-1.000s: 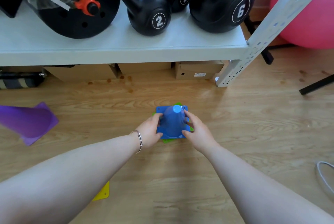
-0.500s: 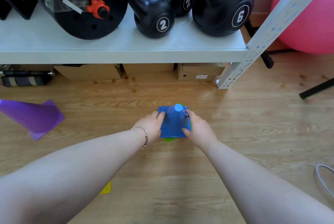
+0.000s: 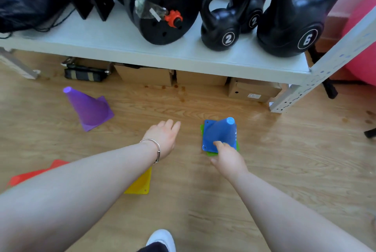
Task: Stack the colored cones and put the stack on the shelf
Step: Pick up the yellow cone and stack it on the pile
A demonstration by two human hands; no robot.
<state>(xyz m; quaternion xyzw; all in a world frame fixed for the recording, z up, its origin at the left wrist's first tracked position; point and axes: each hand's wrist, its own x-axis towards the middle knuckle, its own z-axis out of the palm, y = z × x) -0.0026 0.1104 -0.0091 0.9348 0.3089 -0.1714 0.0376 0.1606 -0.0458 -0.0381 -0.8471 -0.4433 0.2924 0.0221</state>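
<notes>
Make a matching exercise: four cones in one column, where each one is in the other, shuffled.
Things:
1. blue cone
2. green cone
3. purple cone
4. yellow cone

Places:
A. partly hidden beneath the left forearm
B. standing alone, left of the left hand
C. on top of the stack, right hand touching it
D. only edges showing under another cone

Pairs: 1-C, 2-D, 3-B, 4-A

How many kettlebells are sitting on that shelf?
3: a "2" kettlebell in front, another "2" kettlebell behind it, and a "6" kettlebell at the right end. More may be hidden behind.
</notes>
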